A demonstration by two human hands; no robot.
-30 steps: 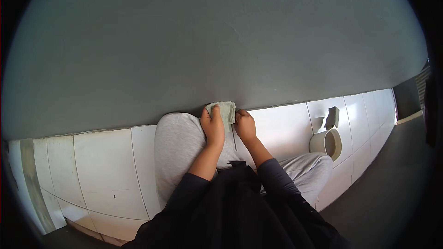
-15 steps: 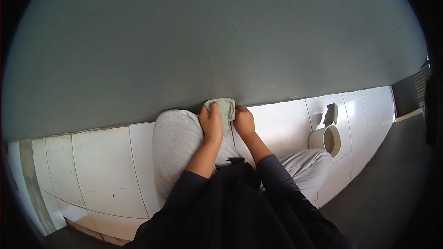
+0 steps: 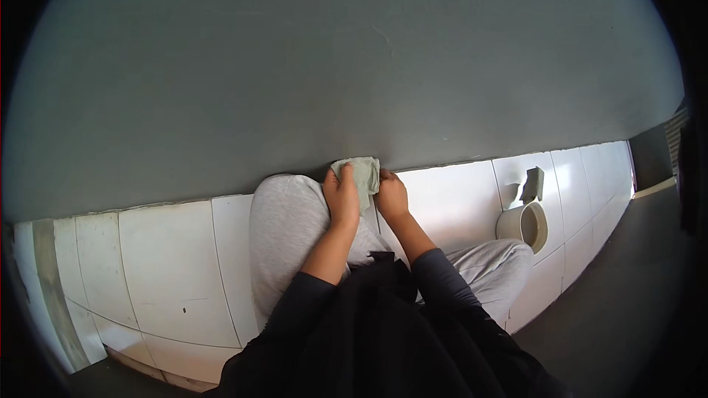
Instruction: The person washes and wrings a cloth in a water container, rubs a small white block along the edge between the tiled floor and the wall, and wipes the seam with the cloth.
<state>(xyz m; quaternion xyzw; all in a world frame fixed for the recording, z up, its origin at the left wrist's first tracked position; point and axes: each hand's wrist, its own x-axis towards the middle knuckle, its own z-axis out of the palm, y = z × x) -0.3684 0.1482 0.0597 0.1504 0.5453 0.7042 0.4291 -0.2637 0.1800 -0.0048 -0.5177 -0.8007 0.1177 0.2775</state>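
Note:
A pale green cloth, folded and creased, is between my hands near the foot of the grey wall. My left hand grips its left side, with the thumb lying on top. At the cloth's right edge is my right hand, its fingers curled in a pinch; the fingertips are too small to make out clearly, but they touch the cloth's edge.
The grey wall rises in front of my bent knees. White tiles run along its base. On the right, a round white container stands beside a dark grey-green piece.
The view has shifted slightly. Both hands stay around the cloth, and its hold looks nearly the same.

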